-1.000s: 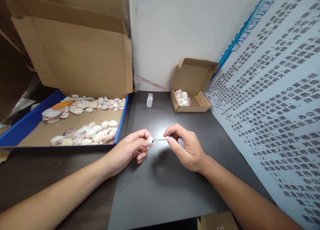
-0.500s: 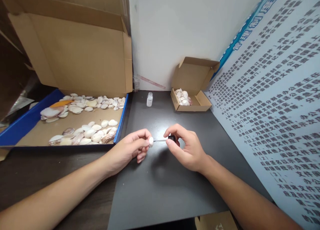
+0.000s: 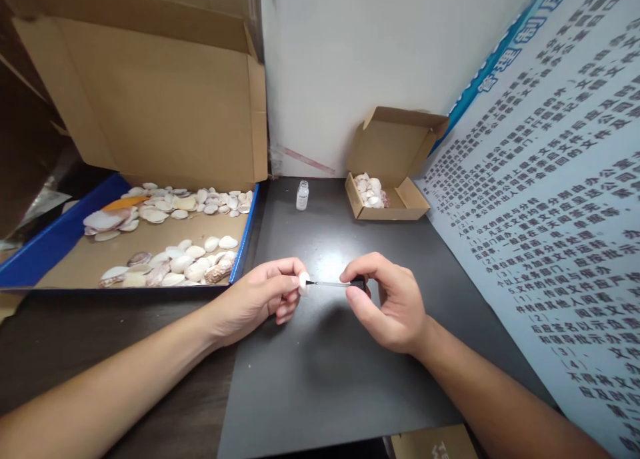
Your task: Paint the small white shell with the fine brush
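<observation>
Between the thumb and fingers of my left hand (image 3: 275,289) is a small white shell (image 3: 303,284), gripped at its edge. My right hand (image 3: 390,302) is closed on the black cap of a thin applicator brush (image 3: 330,284). The brush's clear stem lies level and points left, and its dark tip meets the shell's right side. A small clear glass bottle (image 3: 303,196) with a label stands uncapped behind my hands.
At the left, an open blue-sided cardboard box (image 3: 165,236) holds many shells in rows. A smaller open carton (image 3: 393,209) with white shells stands at the back right. A printed board (image 3: 550,199) slopes along the right side.
My right hand has moved right, away from my left, so more of the brush stem shows. The shell stays in my left hand; the view has shifted slightly.
</observation>
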Action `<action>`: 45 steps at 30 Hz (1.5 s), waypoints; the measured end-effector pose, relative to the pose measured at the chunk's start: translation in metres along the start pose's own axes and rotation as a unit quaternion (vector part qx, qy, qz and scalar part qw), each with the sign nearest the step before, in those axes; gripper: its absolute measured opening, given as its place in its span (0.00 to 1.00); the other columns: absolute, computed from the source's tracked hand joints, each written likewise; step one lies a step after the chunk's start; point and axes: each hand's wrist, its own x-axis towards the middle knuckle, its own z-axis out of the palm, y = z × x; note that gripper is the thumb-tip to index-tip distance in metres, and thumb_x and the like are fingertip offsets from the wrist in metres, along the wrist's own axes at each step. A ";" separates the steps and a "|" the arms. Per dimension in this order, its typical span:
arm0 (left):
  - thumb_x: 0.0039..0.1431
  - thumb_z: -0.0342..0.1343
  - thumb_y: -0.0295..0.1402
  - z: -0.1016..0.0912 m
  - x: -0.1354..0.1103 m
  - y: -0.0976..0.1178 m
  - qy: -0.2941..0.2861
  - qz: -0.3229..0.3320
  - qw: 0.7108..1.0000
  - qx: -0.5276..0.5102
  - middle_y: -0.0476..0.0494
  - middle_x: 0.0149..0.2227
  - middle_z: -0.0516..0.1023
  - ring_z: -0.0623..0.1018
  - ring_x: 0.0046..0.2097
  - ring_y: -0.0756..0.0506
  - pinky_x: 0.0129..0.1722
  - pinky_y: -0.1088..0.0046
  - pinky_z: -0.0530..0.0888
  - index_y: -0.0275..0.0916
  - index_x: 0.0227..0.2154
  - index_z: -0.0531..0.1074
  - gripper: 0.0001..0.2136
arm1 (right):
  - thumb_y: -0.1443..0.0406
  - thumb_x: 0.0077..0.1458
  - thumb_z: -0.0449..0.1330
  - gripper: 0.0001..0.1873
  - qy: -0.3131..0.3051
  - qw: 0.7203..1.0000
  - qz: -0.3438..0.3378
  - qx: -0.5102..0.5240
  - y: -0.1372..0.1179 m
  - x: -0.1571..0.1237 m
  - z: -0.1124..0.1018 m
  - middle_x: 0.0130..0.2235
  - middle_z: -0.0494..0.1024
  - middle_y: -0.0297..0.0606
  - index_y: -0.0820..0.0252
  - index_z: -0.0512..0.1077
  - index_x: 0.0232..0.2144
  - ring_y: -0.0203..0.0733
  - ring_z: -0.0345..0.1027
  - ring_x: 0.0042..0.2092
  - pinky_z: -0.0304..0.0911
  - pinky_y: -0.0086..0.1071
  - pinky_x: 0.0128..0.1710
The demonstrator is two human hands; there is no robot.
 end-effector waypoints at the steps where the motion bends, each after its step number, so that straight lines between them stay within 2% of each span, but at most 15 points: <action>1: 0.54 0.63 0.37 0.000 0.000 0.000 -0.002 0.000 1.000 -0.005 0.54 0.21 0.63 0.60 0.22 0.54 0.22 0.78 0.59 0.37 0.29 0.68 0.11 | 0.69 0.55 0.55 0.04 0.000 1.000 -0.001 -0.003 -0.001 0.000 0.000 0.21 0.69 0.28 0.55 0.68 0.33 0.34 0.63 0.21 0.60 0.28 0.21; 13: 0.54 0.63 0.37 -0.002 -0.001 -0.001 -0.024 -0.005 0.999 -0.026 0.54 0.21 0.64 0.61 0.23 0.54 0.22 0.79 0.60 0.37 0.29 0.68 0.11 | 0.71 0.53 0.55 0.05 0.006 1.000 -0.011 0.002 -0.001 0.003 0.000 0.22 0.71 0.27 0.55 0.67 0.31 0.30 0.60 0.19 0.59 0.26 0.19; 17: 0.55 0.63 0.36 -0.003 0.000 -0.002 -0.018 -0.001 1.000 -0.023 0.54 0.21 0.64 0.60 0.23 0.54 0.22 0.79 0.60 0.37 0.29 0.68 0.10 | 0.70 0.55 0.55 0.05 -0.003 1.000 -0.013 0.019 -0.001 0.002 0.001 0.23 0.72 0.28 0.56 0.68 0.33 0.32 0.64 0.21 0.62 0.26 0.21; 21: 0.56 0.62 0.37 -0.004 0.002 -0.003 -0.018 0.002 0.999 -0.034 0.54 0.22 0.63 0.60 0.23 0.55 0.22 0.79 0.60 0.37 0.29 0.68 0.10 | 0.72 0.52 0.56 0.05 -0.024 1.000 -0.006 0.001 0.000 0.002 0.003 0.22 0.71 0.27 0.56 0.67 0.30 0.29 0.60 0.19 0.59 0.24 0.20; 23: 0.56 0.62 0.37 -0.004 0.002 -0.002 -0.015 0.004 0.999 -0.037 0.54 0.22 0.63 0.60 0.22 0.55 0.22 0.79 0.60 0.37 0.29 0.68 0.10 | 0.72 0.52 0.56 0.05 -0.019 1.000 -0.007 -0.003 0.001 0.002 0.003 0.22 0.70 0.26 0.56 0.67 0.29 0.29 0.59 0.19 0.59 0.24 0.20; 28: 0.57 0.61 0.36 -0.003 0.000 -0.001 -0.006 0.006 0.999 -0.033 0.54 0.23 0.63 0.61 0.22 0.55 0.22 0.79 0.59 0.37 0.29 0.67 0.10 | 0.71 0.55 0.55 0.05 -0.007 0.999 -0.025 0.023 0.002 0.002 0.002 0.23 0.73 0.28 0.57 0.68 0.33 0.30 0.64 0.21 0.62 0.23 0.22; 35: 0.57 0.59 0.34 -0.002 0.001 -0.001 0.006 0.006 1.000 -0.023 0.53 0.23 0.63 0.61 0.22 0.55 0.22 0.80 0.59 0.37 0.30 0.67 0.08 | 0.72 0.52 0.57 0.05 -0.014 1.000 -0.007 0.006 0.004 0.001 0.004 0.22 0.69 0.26 0.57 0.68 0.30 0.27 0.60 0.20 0.59 0.22 0.20; 40: 0.55 0.59 0.32 -0.001 0.000 0.001 0.019 0.004 1.000 -0.013 0.53 0.23 0.63 0.61 0.22 0.55 0.22 0.80 0.59 0.37 0.29 0.67 0.06 | 0.72 0.56 0.58 0.04 -0.030 0.999 -0.028 0.033 0.005 0.000 0.004 0.25 0.74 0.27 0.58 0.69 0.33 0.27 0.65 0.22 0.62 0.20 0.24; 45: 0.55 0.58 0.32 0.000 0.000 0.000 0.030 0.000 0.999 -0.013 0.53 0.22 0.63 0.61 0.21 0.55 0.22 0.80 0.60 0.37 0.29 0.67 0.06 | 0.71 0.57 0.57 0.04 -0.016 0.999 -0.028 0.038 0.005 -0.001 0.005 0.25 0.73 0.27 0.58 0.69 0.35 0.27 0.64 0.22 0.63 0.20 0.24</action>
